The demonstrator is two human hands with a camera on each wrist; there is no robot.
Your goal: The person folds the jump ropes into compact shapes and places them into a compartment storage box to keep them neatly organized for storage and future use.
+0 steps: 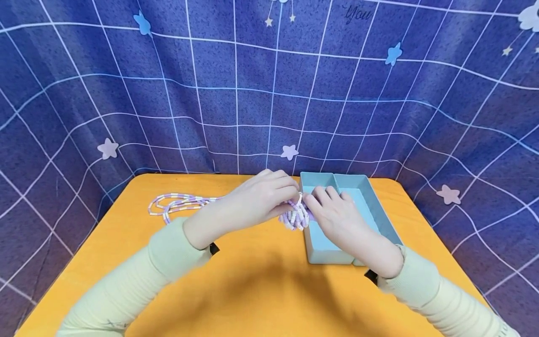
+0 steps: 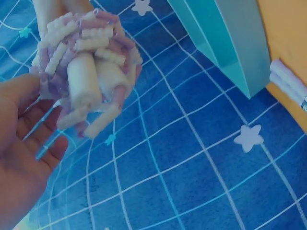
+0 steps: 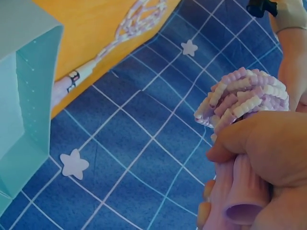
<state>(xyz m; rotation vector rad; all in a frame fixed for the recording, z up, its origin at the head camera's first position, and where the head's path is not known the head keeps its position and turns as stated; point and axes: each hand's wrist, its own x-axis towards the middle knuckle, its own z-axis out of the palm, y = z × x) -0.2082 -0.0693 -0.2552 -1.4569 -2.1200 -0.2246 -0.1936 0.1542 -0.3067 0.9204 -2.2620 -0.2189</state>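
Note:
A purple-and-white beaded jump rope [image 1: 296,216], wound into a bundle, is held up between both hands above the table. My right hand [image 1: 337,210] grips its two purple handles [image 3: 247,194], which point down in the right wrist view. At the bundle's other side, my left hand [image 1: 265,196] pinches the beads with curled fingers; the head view partly hides its fingertips. Beaded strands [image 2: 103,36] loop round the white handle ends [image 2: 84,79] in the left wrist view. A second beaded jump rope [image 1: 181,203] lies loosely looped on the table, left of the hands.
A pale blue-green divided box [image 1: 330,256] stands behind and beneath the right hand on the orange tabletop [image 1: 236,290]. The second rope's handle [image 3: 72,84] lies near that box. A dark blue curtain [image 1: 252,107] with a grid and stars hangs behind.

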